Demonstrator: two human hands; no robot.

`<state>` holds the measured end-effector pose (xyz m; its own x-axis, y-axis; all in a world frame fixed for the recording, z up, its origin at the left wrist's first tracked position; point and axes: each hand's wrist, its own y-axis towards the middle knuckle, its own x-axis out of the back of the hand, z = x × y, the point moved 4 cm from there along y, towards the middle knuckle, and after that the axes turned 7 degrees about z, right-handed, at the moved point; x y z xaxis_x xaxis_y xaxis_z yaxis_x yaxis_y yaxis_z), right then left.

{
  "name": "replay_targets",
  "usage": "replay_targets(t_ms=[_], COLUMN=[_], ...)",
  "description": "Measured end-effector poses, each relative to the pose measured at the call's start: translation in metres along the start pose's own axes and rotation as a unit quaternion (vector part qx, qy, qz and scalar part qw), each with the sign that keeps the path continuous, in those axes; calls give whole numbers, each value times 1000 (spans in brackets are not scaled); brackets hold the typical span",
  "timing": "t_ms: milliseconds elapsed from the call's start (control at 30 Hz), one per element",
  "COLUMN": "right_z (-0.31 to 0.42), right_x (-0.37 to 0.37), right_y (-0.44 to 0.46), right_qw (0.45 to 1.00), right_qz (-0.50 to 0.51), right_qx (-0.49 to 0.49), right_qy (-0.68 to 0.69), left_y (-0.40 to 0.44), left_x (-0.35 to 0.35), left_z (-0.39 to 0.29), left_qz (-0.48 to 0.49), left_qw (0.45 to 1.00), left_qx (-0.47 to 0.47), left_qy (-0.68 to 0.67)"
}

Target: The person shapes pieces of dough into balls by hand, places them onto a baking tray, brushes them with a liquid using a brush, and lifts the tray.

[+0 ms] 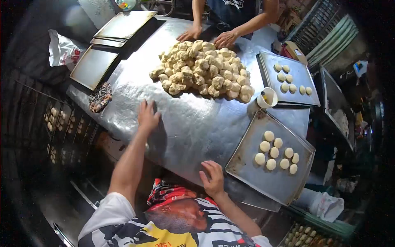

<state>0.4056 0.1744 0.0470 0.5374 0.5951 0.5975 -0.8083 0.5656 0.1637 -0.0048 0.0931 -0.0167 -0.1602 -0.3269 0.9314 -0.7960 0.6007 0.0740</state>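
A large heap of pale dough lumps [205,70] lies on the metal table [181,136]. My left hand [148,117] is over the table to the lower left of the heap, apart from it, fingers spread and holding nothing. Near the table's front edge, my right hand [213,178] has its fingers apart with nothing in them. To its right, a metal tray [251,177] bears several round dough pieces. A white cup [267,98] with something yellow inside stands between this tray and another tray of dough rounds [302,78].
Across the table, a co-worker's hands [225,39] rest at the heap's far side. Flat trays [94,66] lie at the left beside a bundle [100,98] and a plastic bag [61,49]. Racks of dough pieces [61,121] stand lower left; another tray [304,236] is lower right.
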Motion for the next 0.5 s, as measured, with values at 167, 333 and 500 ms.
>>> replay_targets(t_ms=[167, 333, 500], right_z=[7, -6, 10], right_x=[-11, -30, -61], right_y=[27, 58, 190], right_qw=[995, 986, 982], right_qz=[-27, -29, -85], right_qx=[-38, -126, -169], right_qy=[-91, -106, 8], left_y=[46, 166, 214], left_x=[20, 56, 44], left_z=[16, -33, -27], left_qz=[61, -31, 21], left_qw=[980, 977, 960], left_qx=[52, -187, -279], left_qy=[-182, -100, 20])
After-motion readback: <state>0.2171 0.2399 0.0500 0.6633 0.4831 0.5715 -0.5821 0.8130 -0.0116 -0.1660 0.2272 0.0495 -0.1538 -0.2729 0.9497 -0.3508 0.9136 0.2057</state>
